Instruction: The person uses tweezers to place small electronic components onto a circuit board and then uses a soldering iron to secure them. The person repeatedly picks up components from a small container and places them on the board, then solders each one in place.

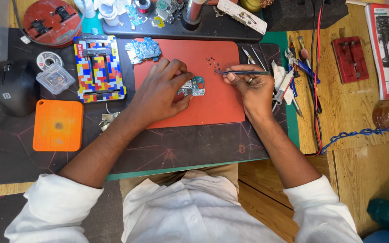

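- Wooden workbench (361, 103) fills the view, with a dark desk pad (181, 148) patterned in thin red lines spread over most of it and a red silicone work mat (217, 103) lying on the pad near the centre.
- Left hand (158, 92) rests on the red mat, fingers curled down around a small blue circuit board (194, 85); thumb and fingertips pin the board flat against the mat.
- That board sits at the middle of the mat, at about 3 o'clock from the left hand and touching it.
- Right hand (251, 87) is at 3 o'clock from the board, close beside it but not touching, closed in a narrow pinch on a pair of thin metal tweezers (241, 72).
- Tweezers lie almost level, tips pointing toward 9 o'clock, ending just above a scatter of tiny dark screws (211, 63) at 12 o'clock from the board.
- A second, larger blue circuit board (143, 49) lies at the mat's upper left corner, at 11 o'clock from the left hand.
- Beside it, at 9 o'clock, is a multicoloured board-holding fixture (99, 67).
- Farther toward 9 o'clock lie an orange square pad (58, 125), a clear plastic box (55, 78) and a black computer mouse (12, 87).
- At 3 o'clock from the right hand lies a cluster of screwdrivers and hand tools (293, 76), and beyond them a small red fixture (350, 59) on the bare wood.
- White shirt sleeves (55, 209) cover both arms up to the elbows.
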